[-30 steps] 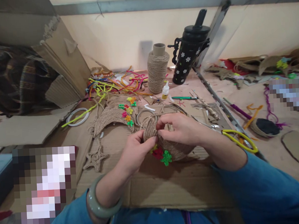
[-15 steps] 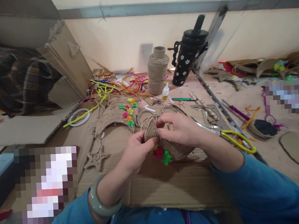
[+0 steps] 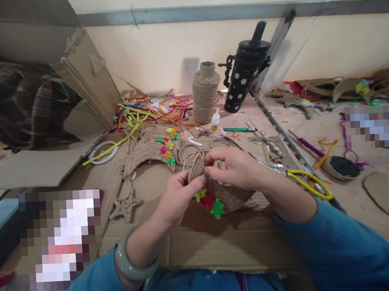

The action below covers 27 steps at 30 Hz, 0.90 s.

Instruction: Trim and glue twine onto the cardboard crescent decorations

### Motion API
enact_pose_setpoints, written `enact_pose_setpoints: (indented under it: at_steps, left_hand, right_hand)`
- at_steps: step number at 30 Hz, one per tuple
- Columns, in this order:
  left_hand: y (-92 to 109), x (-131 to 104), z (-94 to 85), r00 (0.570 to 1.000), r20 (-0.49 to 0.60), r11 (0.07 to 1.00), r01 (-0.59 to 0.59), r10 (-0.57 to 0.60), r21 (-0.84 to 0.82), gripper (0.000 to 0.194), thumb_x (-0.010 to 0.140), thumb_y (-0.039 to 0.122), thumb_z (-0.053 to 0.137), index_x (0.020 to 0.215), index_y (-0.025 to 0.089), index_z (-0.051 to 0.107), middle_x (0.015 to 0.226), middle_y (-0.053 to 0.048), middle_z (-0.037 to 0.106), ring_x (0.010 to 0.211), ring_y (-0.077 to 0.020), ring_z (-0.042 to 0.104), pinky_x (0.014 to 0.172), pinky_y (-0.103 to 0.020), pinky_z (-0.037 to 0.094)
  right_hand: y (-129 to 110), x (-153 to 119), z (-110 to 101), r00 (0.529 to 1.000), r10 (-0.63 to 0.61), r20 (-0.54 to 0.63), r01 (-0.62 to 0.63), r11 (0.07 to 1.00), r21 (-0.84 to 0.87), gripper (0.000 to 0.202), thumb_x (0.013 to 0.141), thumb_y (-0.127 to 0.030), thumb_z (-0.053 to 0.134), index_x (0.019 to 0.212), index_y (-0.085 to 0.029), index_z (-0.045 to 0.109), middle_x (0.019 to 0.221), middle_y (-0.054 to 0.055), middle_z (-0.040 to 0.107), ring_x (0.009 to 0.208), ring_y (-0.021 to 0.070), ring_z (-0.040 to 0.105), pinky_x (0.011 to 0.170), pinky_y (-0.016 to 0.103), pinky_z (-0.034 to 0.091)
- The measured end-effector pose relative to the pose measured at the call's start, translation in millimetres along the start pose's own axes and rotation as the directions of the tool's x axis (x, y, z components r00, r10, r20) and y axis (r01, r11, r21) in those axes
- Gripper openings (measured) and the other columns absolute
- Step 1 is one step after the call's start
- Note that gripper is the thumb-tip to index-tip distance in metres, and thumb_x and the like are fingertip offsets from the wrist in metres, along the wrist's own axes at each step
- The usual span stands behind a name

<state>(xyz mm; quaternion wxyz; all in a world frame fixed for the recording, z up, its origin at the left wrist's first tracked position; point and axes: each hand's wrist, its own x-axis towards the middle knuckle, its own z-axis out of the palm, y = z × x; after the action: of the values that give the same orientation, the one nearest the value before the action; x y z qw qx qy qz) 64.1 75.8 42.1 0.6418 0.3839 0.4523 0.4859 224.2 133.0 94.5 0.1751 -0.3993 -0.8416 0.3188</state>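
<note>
1. The twine-wrapped crescent (image 3: pixel 234 199) sits at the centre of the frame, raised a little above the cardboard sheet (image 3: pixel 232 247) by the look of its shadow, with yellow, red and green fuzzy flowers (image 3: pixel 217 208) along its lower left.
2. The left hand (image 3: pixel 175 196) grips its left end, thumb on the near face and fingers curled behind. The right hand (image 3: pixel 233 167) has its fingers bent in against the twine, tips close together; I cannot tell whether a strand is pinched there.
3. It should handle as light and fairly stiff, the rough twine giving good hold. The flowers look soft and easily crushed or pulled loose, so the plain wrapped ends and body are the safer places to grip.
4. The widest stretch of cardboard lies below the hands, ending at bottom centre by the person's clothing.
5. Elsewhere movement is tighter: flowered crescents (image 3: pixel 146 156) at left, a glue bottle (image 3: pixel 215 120) above, yellow-handled scissors (image 3: pixel 290 174) just beside the right forearm.
</note>
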Motion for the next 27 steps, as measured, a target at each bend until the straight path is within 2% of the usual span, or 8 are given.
enact_pose_setpoints:
  at_steps: [5, 8, 11, 13, 17, 27]
  left_hand:
    - [2.5, 0.2, 2.8, 0.998, -0.062, 1.000, -0.019, 0.020, 0.015, 0.017, 0.066, 0.026, 0.074, 0.059, 0.015, 0.063, 0.056, 0.004, 0.052, 0.059, -0.0108, 0.045, 0.057, -0.022, 0.038]
    - [3.6, 1.2, 3.2, 0.995, -0.088, 0.998, -0.047, 0.050, 0.028, 0.012, 0.064, 0.025, 0.073, 0.063, 0.016, 0.067, 0.059, 0.003, 0.056, 0.062, -0.0125, 0.048, 0.059, -0.023, 0.040]
    - [3.8, 2.4, 3.0, 0.995, -0.076, 0.998, -0.058, 0.060, 0.026, 0.009, 0.065, 0.024, 0.072, 0.069, 0.016, 0.070, 0.066, 0.001, 0.062, 0.067, -0.0142, 0.051, 0.063, -0.024, 0.042]
    - [3.7, 2.7, 3.0, 0.996, -0.074, 0.998, -0.053, 0.055, 0.028, 0.008, 0.065, 0.024, 0.071, 0.066, 0.016, 0.069, 0.064, 0.001, 0.060, 0.067, -0.0138, 0.050, 0.063, -0.023, 0.042]
    - [3.1, 1.2, 2.6, 0.996, -0.072, 0.998, -0.053, 0.056, 0.030, 0.009, 0.067, 0.024, 0.071, 0.063, 0.016, 0.066, 0.061, 0.003, 0.056, 0.064, -0.0125, 0.047, 0.061, -0.022, 0.040]
    - [1.6, 1.5, 0.2, 0.997, -0.059, 0.998, -0.056, 0.058, 0.032, 0.014, 0.065, 0.029, 0.076, 0.066, 0.016, 0.069, 0.062, 0.002, 0.059, 0.064, -0.0138, 0.051, 0.063, -0.025, 0.043]
  right_hand:
    - [1.1, 0.6, 3.4, 1.000, -0.024, -0.005, 0.024, 1.000, -0.009, 0.011, 0.077, -0.012, 0.055, 0.071, -0.018, 0.062, 0.070, 0.000, 0.065, 0.066, 0.0144, 0.057, 0.063, 0.025, 0.041]
    - [2.6, 1.0, 4.8, 0.999, -0.040, -0.002, 0.040, 0.999, 0.002, 0.014, 0.082, -0.015, 0.053, 0.074, -0.017, 0.065, 0.072, 0.001, 0.067, 0.068, 0.0149, 0.059, 0.064, 0.025, 0.042]
    - [2.7, 1.0, 3.2, 0.998, -0.057, 0.010, 0.057, 0.998, 0.020, 0.018, 0.087, -0.020, 0.051, 0.080, -0.017, 0.067, 0.079, 0.003, 0.070, 0.073, 0.0161, 0.062, 0.067, 0.026, 0.043]
    - [1.9, 0.7, 1.4, 0.998, -0.060, 0.011, 0.059, 0.998, 0.025, 0.015, 0.086, -0.021, 0.053, 0.081, -0.017, 0.068, 0.081, 0.004, 0.071, 0.075, 0.0165, 0.063, 0.069, 0.027, 0.044]
    - [0.4, 0.3, 0.4, 0.999, -0.053, 0.005, 0.053, 0.998, 0.033, 0.009, 0.081, -0.017, 0.058, 0.076, -0.018, 0.066, 0.076, 0.002, 0.070, 0.071, 0.0159, 0.061, 0.068, 0.027, 0.044]
    - [6.8, 1.9, 1.5, 0.996, -0.075, 0.040, 0.071, 0.993, 0.095, 0.012, 0.083, -0.016, 0.055, 0.074, -0.018, 0.063, 0.072, -0.001, 0.066, 0.068, 0.0137, 0.058, 0.065, 0.024, 0.044]
